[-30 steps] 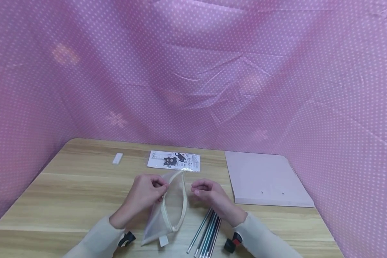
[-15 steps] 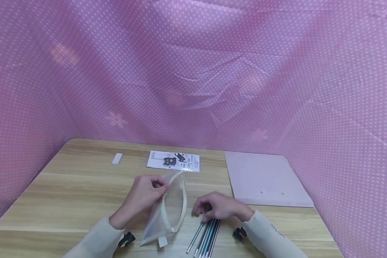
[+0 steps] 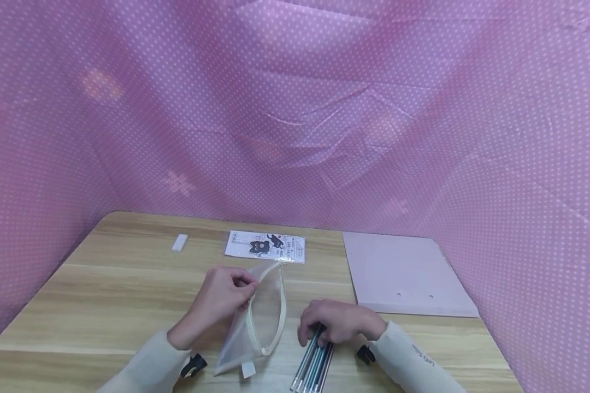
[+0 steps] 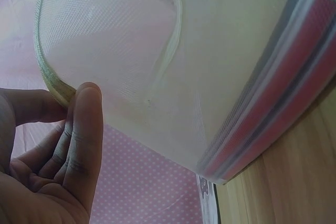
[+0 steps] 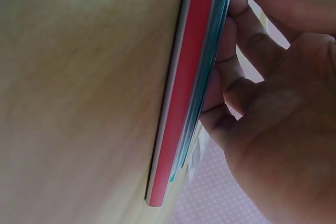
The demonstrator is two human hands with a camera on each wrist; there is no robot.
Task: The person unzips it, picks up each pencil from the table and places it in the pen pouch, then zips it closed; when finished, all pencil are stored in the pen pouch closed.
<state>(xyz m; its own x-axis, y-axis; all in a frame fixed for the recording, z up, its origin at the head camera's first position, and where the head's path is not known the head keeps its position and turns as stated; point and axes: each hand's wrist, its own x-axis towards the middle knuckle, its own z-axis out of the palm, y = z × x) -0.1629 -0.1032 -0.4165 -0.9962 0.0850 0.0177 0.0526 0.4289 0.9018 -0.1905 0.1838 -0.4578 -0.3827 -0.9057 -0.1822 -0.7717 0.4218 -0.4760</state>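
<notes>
My left hand (image 3: 226, 289) pinches the pale zipper edge of a see-through mesh pouch (image 3: 236, 341), whose mouth gapes toward the right. In the left wrist view, thumb and finger nip the zipper band (image 4: 58, 87). Red and grey stripes (image 4: 283, 87) show along the pouch's lower side; whether they lie inside it or behind it I cannot tell. My right hand (image 3: 336, 319) curls its fingers over the upper part of a bundle of pencils (image 3: 313, 365) right of the pouch. In the right wrist view, a red pencil (image 5: 184, 87) and teal ones lie against the fingers.
A packet with black cat drawings (image 3: 265, 246) lies just beyond the pouch. Farther left is a small white block (image 3: 179, 242). A pale pink board (image 3: 403, 273) with two holes lies at the right. Pink dotted cloth (image 3: 295, 109) hangs round the wooden table (image 3: 113, 284).
My right hand has come down from beside the pouch's mouth onto the pencils and gripped them. The fanned pencils are drawn closer together. The left hand and pouch stay put.
</notes>
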